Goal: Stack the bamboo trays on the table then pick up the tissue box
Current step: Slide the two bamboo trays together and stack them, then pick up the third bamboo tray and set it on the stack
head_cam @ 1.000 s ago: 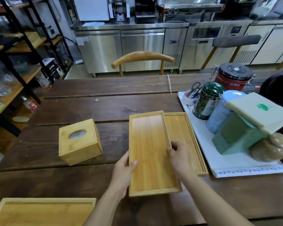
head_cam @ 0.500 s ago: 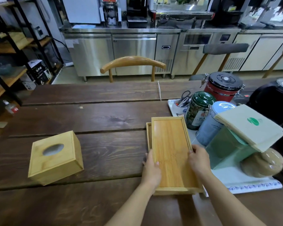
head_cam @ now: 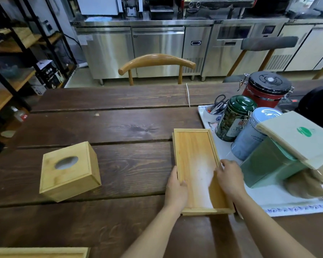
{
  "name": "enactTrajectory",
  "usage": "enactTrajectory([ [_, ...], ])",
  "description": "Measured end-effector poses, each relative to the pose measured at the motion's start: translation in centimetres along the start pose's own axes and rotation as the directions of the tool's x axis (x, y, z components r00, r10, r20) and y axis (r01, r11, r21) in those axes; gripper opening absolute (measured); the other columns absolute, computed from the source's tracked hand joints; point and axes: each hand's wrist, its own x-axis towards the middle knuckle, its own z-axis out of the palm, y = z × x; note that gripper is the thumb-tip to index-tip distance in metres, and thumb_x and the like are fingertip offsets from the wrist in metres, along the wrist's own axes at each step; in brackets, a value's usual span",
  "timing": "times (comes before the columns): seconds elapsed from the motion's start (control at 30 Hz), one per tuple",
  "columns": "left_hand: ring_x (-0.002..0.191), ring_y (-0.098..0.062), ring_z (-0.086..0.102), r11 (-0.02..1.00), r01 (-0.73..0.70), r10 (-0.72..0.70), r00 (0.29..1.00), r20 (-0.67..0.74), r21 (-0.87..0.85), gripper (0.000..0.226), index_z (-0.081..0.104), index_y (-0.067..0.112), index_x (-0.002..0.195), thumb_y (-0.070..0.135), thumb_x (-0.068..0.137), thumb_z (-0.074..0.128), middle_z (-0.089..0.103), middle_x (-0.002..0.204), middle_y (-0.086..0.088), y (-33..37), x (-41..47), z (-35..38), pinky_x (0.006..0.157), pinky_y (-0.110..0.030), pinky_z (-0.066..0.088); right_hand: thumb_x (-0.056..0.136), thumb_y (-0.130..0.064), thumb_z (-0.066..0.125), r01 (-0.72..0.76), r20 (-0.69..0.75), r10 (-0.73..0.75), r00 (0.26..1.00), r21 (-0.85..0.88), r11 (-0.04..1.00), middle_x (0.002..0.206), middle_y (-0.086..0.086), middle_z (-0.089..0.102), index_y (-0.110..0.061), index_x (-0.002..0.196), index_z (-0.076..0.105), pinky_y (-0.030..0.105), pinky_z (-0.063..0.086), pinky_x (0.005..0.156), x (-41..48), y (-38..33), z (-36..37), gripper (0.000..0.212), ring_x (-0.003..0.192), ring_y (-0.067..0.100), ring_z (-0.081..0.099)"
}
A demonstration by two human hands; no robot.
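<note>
A long bamboo tray (head_cam: pixel 196 155) lies on top of a second tray, whose edge (head_cam: pixel 173 135) peeks out at the far left corner. My left hand (head_cam: pixel 175 190) grips the top tray's left rim and my right hand (head_cam: pixel 229 177) holds its right rim. The bamboo tissue box (head_cam: pixel 69 170), a cube with an oval slot on top, sits on the dark wooden table (head_cam: pixel 108 127) well to the left of the trays. A third bamboo tray (head_cam: pixel 39 253) shows partly at the bottom left edge.
Right of the trays, a white tray (head_cam: pixel 272 198) carries a green tin (head_cam: pixel 233 118), a blue tin (head_cam: pixel 254 135), a red canister (head_cam: pixel 265 90), a green box (head_cam: pixel 268 164) and a cup with scissors (head_cam: pixel 215 108). A wooden chair (head_cam: pixel 157 62) stands behind the table.
The top tray has moved right from beside the second tray to lie squarely over it, both hands still on its rims. The view has shifted so the tissue box appears further left.
</note>
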Motion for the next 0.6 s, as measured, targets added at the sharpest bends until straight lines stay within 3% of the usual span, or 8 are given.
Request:
enactTrajectory([
  [0.07,0.131,-0.016,0.044,0.996,-0.033,0.032,0.999,0.015,0.080,0.048,0.038,0.028,0.142,0.020,0.096,0.047,0.047,0.144,0.004,0.3,-0.6,-1.6,0.110,-0.038,0.037,0.087,-0.010,0.049,0.051,-0.026,-0.052,0.998,-0.037,0.998,0.117,0.025,0.056,0.003,0.114,0.056,0.045,0.039,0.092,-0.1,-0.8,-0.4,0.031,0.109,0.040,0.049],
  [0.17,0.129,-0.017,0.046,0.950,-0.075,0.102,0.992,-0.075,0.303,0.040,0.047,0.021,0.136,0.025,0.096,0.048,0.052,0.140,0.001,0.6,-1.3,-6.3,0.106,-0.034,0.038,0.089,-0.013,0.047,0.174,-0.002,-0.174,0.985,0.045,0.984,0.122,0.019,0.056,-0.001,0.120,0.054,0.040,0.041,0.094,-1.3,-3.4,-0.4,0.033,0.110,0.034,0.052],
  [0.3,0.115,-0.023,0.056,0.871,-0.015,0.182,0.939,-0.292,0.492,0.031,0.057,0.015,0.123,0.024,0.095,0.048,0.062,0.126,-0.005,-0.7,-3.5,-14.3,0.097,-0.036,0.045,0.090,-0.016,0.048,0.389,0.142,-0.400,0.905,0.102,0.916,0.110,0.015,0.062,-0.005,0.107,0.060,0.031,0.042,0.077,-4.5,-8.9,1.5,0.024,0.100,0.029,0.057],
  [0.4,0.116,-0.026,0.053,0.771,0.123,0.241,0.852,-0.465,0.625,0.030,0.059,0.013,0.120,0.024,0.095,0.047,0.062,0.122,-0.007,-3.5,-6.4,-20.0,0.100,-0.038,0.039,0.089,-0.016,0.050,0.497,0.330,-0.522,0.786,0.164,0.852,0.107,0.017,0.064,-0.004,0.102,0.060,0.037,0.046,0.083,-8.3,-13.4,4.1,0.021,0.100,0.034,0.058],
  [0.47,0.125,-0.026,0.046,0.742,0.263,0.222,0.771,-0.596,0.617,0.031,0.058,0.014,0.121,0.025,0.094,0.049,0.059,0.129,-0.007,-5.9,-8.8,-23.5,0.109,-0.040,0.030,0.089,-0.019,0.050,0.565,0.435,-0.583,0.686,0.186,0.804,0.110,0.015,0.063,-0.006,0.106,0.059,0.036,0.045,0.086,-11.5,-15.7,6.0,0.023,0.104,0.032,0.058],
  [0.6,0.147,-0.028,0.007,0.747,0.542,-0.005,0.584,-0.812,0.386,0.051,0.037,0.015,0.141,0.028,0.094,0.049,0.019,0.159,-0.011,-11.4,-14.4,-28.7,0.119,-0.046,0.006,0.090,-0.028,0.051,0.689,0.579,-0.661,0.478,0.220,0.691,0.128,0.015,0.055,-0.006,0.126,0.049,0.034,0.039,0.097,-17.4,-19.4,9.9,0.041,0.120,0.030,0.049],
])
